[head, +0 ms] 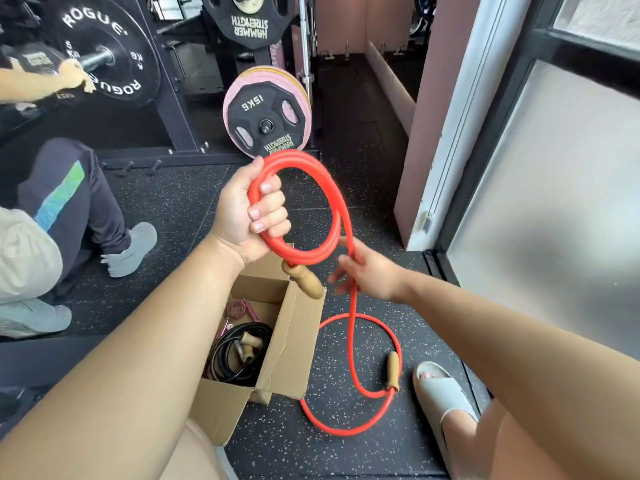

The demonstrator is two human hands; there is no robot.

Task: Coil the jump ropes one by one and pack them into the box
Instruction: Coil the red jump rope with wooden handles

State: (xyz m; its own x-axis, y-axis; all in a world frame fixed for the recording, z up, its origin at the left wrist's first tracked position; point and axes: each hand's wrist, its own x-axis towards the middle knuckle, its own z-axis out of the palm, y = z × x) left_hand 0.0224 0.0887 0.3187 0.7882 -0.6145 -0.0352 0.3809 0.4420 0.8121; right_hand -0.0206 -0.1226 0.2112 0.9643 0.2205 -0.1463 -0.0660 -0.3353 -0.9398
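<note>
My left hand (251,211) grips a coil of red jump rope (322,188) held up above the box, several loops gathered in the fist. One wooden handle (304,280) hangs below that hand. My right hand (367,271), blurred, holds the free strand just below the coil. The rest of the red rope trails down to the floor in a loop, ending in a second wooden handle (393,370). The open cardboard box (294,344) stands on the floor beneath; inside lie a coiled black rope (235,355) with wooden handles and a thin pink rope (239,311).
Another person (59,216) crouches at the left, reaching to a Rogue barbell plate (110,57). A rack with a 15 kg plate (266,112) stands behind the box. A glass door (554,202) lines the right. My sandalled foot (443,400) rests by the rope.
</note>
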